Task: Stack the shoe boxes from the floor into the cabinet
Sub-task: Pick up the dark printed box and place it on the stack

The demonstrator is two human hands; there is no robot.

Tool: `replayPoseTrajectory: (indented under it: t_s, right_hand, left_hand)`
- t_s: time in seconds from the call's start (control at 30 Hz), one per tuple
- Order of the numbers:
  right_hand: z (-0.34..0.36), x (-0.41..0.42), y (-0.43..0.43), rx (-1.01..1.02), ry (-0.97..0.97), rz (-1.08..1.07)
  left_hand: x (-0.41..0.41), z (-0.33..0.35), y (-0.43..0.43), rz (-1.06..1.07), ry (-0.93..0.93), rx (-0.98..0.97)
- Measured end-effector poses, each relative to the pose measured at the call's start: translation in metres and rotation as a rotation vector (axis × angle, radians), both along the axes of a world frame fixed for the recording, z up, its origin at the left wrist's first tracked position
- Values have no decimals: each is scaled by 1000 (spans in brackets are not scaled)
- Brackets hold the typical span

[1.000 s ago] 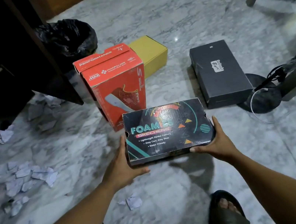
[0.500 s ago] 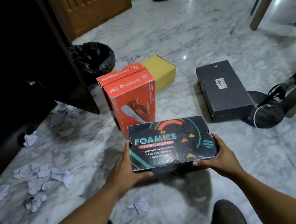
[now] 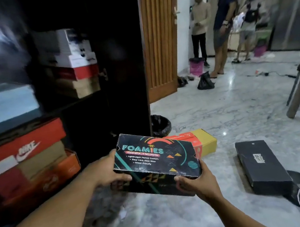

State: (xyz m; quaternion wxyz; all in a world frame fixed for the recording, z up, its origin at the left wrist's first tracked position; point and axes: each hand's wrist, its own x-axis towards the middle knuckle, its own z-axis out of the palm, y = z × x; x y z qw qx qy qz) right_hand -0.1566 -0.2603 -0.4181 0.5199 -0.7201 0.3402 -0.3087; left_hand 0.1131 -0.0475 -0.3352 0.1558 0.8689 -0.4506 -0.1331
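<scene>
at centre frame, the black box [image 3: 156, 161] is off the floor, left hand [image 3: 107, 171] and right hand [image 3: 193, 182] clasping opposite ends, likely to keep it level while carrying it toward the cabinet [image 3: 94, 112] stacks at left.

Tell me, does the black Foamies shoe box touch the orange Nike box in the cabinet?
Apart. The head view shows the black Foamies shoe box held in both hands, with dark open space between it and the orange Nike box.
</scene>
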Motion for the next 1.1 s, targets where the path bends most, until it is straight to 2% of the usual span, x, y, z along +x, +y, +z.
replayPoseTrajectory:
  t_s: [0.17, 0.23, 0.4, 0.47, 0.6, 0.8, 0.9, 1.1]
  right_hand:
    - [84, 65, 18, -57, -105, 110]
    - [111, 94, 23, -109, -132, 87]
    - [164, 161, 31, -229, -226, 132]
    - [180, 186, 28, -239, -269, 191]
    - [205, 236, 18, -280, -306, 269]
    - [239, 331, 24, -183, -402, 424]
    - [253, 383, 40, -110, -458, 476]
    - [248, 460, 80, -138, -579, 544]
  left_hand:
    - [24, 66, 55, 128, 14, -226]
    - [30, 87, 70, 185, 48, -340]
    - [47, 117, 96, 408, -145, -440]
    - [54, 128, 101, 462, -139, -496]
    - [68, 151, 107, 555, -240, -511]
    - [110, 181, 115, 734, -361, -599]
    - [137, 189, 113, 881, -416, -727]
    - [184, 201, 115, 1222, -575, -893]
